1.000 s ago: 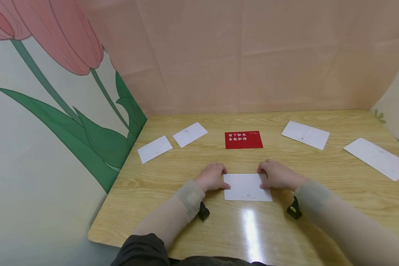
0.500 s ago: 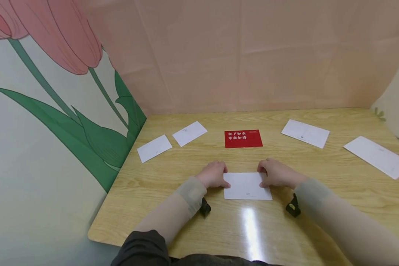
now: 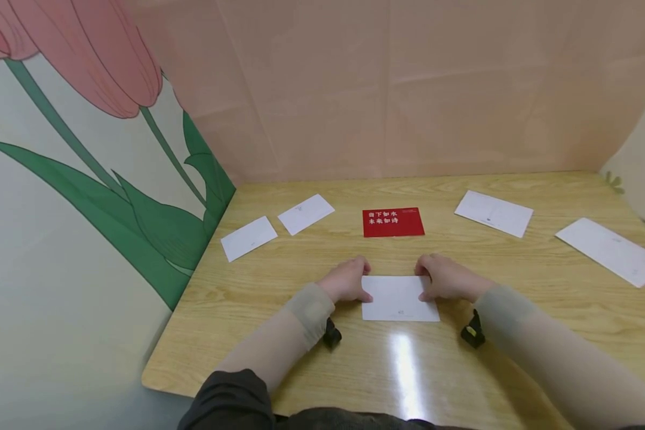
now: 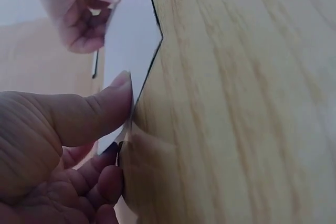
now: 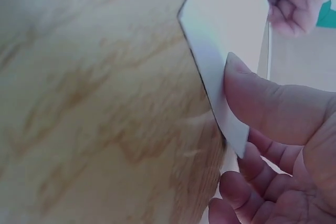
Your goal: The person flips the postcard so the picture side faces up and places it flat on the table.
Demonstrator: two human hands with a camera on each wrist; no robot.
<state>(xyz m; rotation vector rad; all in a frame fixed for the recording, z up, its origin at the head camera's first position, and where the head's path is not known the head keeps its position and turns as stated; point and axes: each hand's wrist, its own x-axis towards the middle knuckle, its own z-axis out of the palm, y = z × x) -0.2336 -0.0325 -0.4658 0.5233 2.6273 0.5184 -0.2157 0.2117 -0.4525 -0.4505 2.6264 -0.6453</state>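
Nothing has visibly moved: in front of the red card (image 3: 393,230), the white card (image 3: 396,300), presumably light and creasable, is pinched by left grip (image 3: 346,281) and right grip (image 3: 445,279) at its ends, likely safest.

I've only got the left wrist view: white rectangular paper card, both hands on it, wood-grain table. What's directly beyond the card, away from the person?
Observer: A red rectangular card with white printed characters lies beyond your white rectangular paper card, with a gap between them.

Operator: Anything flanking the red one?

Observer: Four more white rectangular cards: to its left, a nearer one and a farther one; to its right, an inner one and an outer one.
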